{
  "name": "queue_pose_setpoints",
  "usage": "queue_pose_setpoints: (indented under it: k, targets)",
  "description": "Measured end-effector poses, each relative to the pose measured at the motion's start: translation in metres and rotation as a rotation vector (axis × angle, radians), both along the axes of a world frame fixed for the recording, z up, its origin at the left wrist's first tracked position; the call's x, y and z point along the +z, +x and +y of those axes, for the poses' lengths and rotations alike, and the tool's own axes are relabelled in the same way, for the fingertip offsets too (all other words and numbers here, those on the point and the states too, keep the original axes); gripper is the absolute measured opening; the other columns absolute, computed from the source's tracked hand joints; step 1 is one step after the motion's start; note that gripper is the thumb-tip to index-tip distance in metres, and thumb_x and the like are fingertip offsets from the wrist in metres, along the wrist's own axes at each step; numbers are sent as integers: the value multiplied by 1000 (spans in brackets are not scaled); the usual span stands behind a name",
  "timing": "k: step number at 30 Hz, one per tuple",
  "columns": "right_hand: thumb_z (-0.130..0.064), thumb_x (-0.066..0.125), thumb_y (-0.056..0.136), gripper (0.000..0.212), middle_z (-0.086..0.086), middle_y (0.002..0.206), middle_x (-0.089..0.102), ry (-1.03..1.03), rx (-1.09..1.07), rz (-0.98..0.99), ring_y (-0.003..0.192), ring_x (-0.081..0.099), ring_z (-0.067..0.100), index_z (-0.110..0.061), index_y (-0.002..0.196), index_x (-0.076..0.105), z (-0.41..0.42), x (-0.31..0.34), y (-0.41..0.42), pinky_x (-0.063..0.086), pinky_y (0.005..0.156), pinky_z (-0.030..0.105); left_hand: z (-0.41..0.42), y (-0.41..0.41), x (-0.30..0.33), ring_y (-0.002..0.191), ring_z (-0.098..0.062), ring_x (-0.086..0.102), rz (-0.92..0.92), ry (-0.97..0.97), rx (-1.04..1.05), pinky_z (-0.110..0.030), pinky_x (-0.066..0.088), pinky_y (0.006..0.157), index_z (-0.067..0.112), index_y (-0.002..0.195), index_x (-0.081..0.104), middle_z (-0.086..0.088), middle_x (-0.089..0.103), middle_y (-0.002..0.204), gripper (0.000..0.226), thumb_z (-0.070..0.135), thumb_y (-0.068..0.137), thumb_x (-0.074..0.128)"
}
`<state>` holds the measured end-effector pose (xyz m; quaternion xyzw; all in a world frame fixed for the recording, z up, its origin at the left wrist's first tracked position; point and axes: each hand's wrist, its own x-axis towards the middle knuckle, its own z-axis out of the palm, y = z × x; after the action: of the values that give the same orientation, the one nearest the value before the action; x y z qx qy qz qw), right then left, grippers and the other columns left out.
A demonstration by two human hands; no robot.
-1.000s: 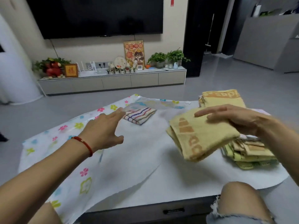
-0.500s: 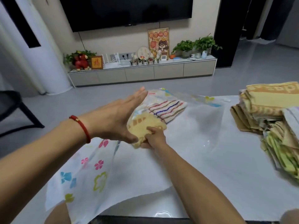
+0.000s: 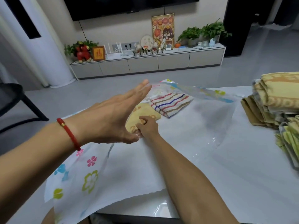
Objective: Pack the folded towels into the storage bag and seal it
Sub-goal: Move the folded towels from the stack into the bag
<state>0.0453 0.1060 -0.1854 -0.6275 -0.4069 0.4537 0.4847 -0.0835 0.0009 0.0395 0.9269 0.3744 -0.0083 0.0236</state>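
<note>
- Inside the storage bag already: a yellow towel, folded, lying on the bag's lower sheet just beside a striped towel that sits deeper in, toward the far edge.
- Pinched at its near corner by the right hand, fingers curled tight on the cloth, forearm reaching in through the bag's mouth from the near side.
- Directly ahead of those fingers, away from the body: the yellow towel's bulk, its long axis seemingly running from the knuckles toward the striped towel, though the left hand hides part of it.
- Above and to the left: the left hand, flat, fingers straight and together, holding nothing, fingertips apparently propping up the clear upper sheet so the mouth stays open.
- Nearer of the two to the towel: the right hand, in contact; the left only hovering over.
- Likely next: a short push forward to seat the yellow towel flush against the striped one, then a release and withdrawal toward the body.
- Well apart on the right of the table: a stack of folded towels, yellow and tan, waiting.
- Far from done by that measure: two towels in, many out, seal not yet closed.
</note>
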Motion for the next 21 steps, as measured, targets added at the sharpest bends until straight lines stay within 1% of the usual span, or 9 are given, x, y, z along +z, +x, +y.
queue_pose_setpoints:
  k: [3,5,6,9,11,14,16,19,21]
  targets:
    - [-6,64,93,50,14,125,68,-7,95,-71,43,62,6,-17,142,59,-14,9,13,52,43,14,-1,3,-4,149,-13,17,-16,16,-7,-42,37,114,44,150,-21,33,-28,154,125,47,73,78]
    - [-10,59,93,50,12,104,76,-23,155,-152,46,66,12,-24,142,58,-33,16,33,55,48,19,-3,6,-10,150,-11,12,-36,35,-21,-34,25,120,41,151,-20,28,-27,157,125,42,74,79]
    - [-11,57,93,48,11,96,79,-20,198,-207,52,70,14,-25,140,60,-47,19,47,56,52,20,-4,8,-13,151,-11,10,-44,45,-16,-34,22,121,41,151,-21,25,-27,158,126,41,75,80]
    - [-13,60,95,35,7,98,79,15,321,-345,72,78,19,-21,129,69,-100,32,102,59,59,21,-7,19,-23,151,-15,11,-76,58,9,-37,22,121,41,150,-22,22,-26,157,129,39,73,82]
    - [-15,63,93,28,-1,98,78,40,332,-448,73,78,17,-20,118,74,-142,45,146,59,64,23,-7,27,-30,149,-19,19,-119,49,-5,-36,26,118,43,150,-21,26,-25,155,131,36,71,83]
    - [-14,63,92,21,-9,93,76,51,191,-639,69,76,12,-22,106,78,-201,71,214,55,68,25,-8,44,-36,149,-20,19,-154,44,-37,-35,23,118,48,144,-25,26,-25,152,134,35,69,85]
    - [-12,63,91,23,-6,95,77,75,-21,-837,75,74,15,-20,105,79,-230,89,259,55,74,30,-7,57,-37,149,-21,19,-173,36,-46,-34,22,119,45,147,-22,26,-24,151,134,35,68,85]
    - [-11,62,90,27,10,109,76,38,-388,-1155,101,67,33,-15,111,78,-260,115,328,52,84,38,-6,74,-37,149,-22,19,-193,12,-37,-34,20,119,36,154,-14,21,-20,154,130,33,69,85]
    - [-15,58,91,38,17,128,66,-168,-498,-1379,119,55,40,-15,128,69,-270,127,373,45,96,45,-8,81,-39,150,-21,15,-192,2,-26,-33,18,119,35,155,-12,18,-18,158,128,32,71,85]
